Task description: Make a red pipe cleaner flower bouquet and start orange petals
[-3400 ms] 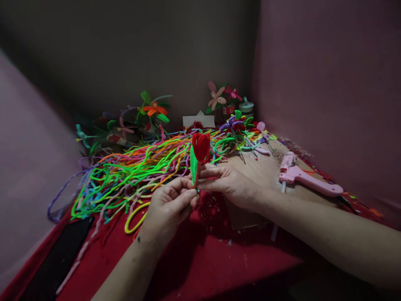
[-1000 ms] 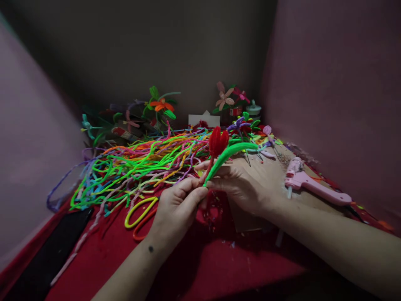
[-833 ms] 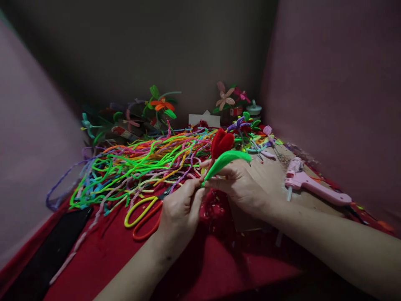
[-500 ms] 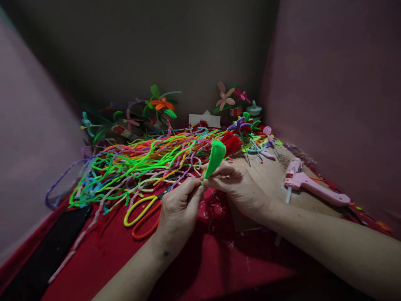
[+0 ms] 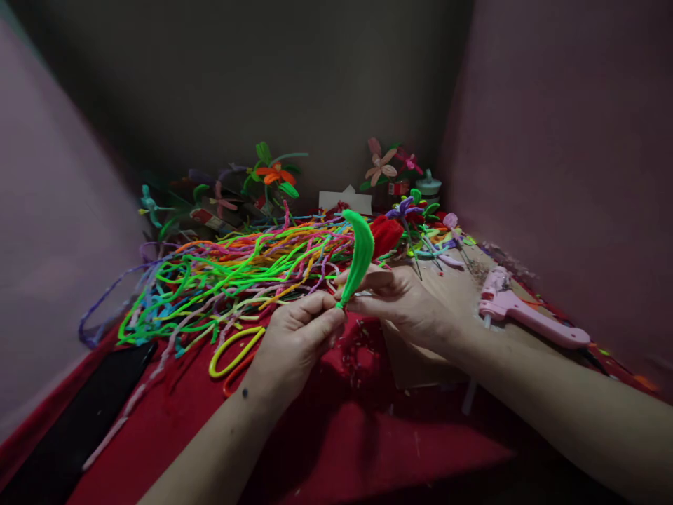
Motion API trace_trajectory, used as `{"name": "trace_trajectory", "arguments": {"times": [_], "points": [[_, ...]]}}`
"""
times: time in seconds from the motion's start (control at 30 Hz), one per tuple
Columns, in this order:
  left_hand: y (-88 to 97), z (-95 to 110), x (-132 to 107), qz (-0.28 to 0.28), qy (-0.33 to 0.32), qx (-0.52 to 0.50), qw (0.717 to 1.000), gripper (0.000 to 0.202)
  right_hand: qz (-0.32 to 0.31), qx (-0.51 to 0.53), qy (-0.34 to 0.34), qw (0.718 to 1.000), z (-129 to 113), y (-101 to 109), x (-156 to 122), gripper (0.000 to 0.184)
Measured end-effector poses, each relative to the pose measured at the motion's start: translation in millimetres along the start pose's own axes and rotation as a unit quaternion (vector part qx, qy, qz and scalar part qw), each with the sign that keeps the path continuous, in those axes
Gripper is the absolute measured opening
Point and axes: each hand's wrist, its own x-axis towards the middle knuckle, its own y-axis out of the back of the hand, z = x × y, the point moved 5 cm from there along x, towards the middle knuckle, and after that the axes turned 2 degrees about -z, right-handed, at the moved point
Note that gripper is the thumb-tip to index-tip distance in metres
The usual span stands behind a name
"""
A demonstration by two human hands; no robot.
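A curved, bright green pipe-cleaner leaf (image 5: 362,249) stands upright between my hands, its tip bending to the left. My left hand (image 5: 301,340) is closed, pinching the leaf's narrow base between thumb and fingers. My right hand (image 5: 413,305) is closed around the lower part of the leaf; its fingers pass behind the leaf and its thumb lies near the base. Scissors (image 5: 236,351) with yellow and orange handles lie partly hidden under my left hand. Behind the leaf is a red fuzzy piece (image 5: 386,235).
Many-coloured pipe cleaners (image 5: 226,273) are heaped behind my left hand. A pink glue gun (image 5: 531,319) rests on a brown board (image 5: 415,361) to the right. Finished pipe-cleaner flowers (image 5: 274,173) stand at the back. A black flat object (image 5: 78,428) lies at left on the red cloth (image 5: 368,449).
The green leaf has turned, now showing a longer curve with its tip pointing left. My left hand has rolled slightly and covers more of the scissors. My right fingers have shifted around the leaf.
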Motion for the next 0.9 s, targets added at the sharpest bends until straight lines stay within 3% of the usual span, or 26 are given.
{"name": "trace_trajectory", "arguments": {"times": [0.17,0.3,0.43,0.53,0.6,0.7,0.8,0.9], "points": [[-4.9,-3,0,-0.062,0.006,-0.089,0.994,0.022,-0.033,-0.049,0.027,0.998,-9,1,0,0.011],[-5.8,-6,1,-0.103,0.025,-0.127,0.986,0.019,-0.095,-0.081,0.046,0.991,-13,1,2,0.011],[-8.6,-5,2,-0.136,0.055,-0.162,0.976,0.012,-0.149,-0.061,0.038,0.986,-15,-3,2,0.006],[-11.1,-3,1,-0.153,0.063,-0.153,0.974,0.018,-0.135,-0.026,0.025,0.99,-11,-4,1,0.005],[-9.3,-2,1,-0.125,0.045,-0.103,0.986,0.023,-0.096,-0.005,0.017,0.995,-7,-3,1,0.008],[-2.3,1,1,-0.024,-0.024,0.056,0.998,0.025,-0.041,0.006,0.007,0.999,-1,-1,1,0.012],[0.8,3,-1,0.055,-0.112,0.216,0.968,0.013,0.011,-0.01,0.0,1.0,3,-1,-1,0.012],[0.5,4,-4,0.093,-0.195,0.328,0.92,0.01,0.04,-0.036,0.004,0.999,4,-2,-4,0.013]]}}
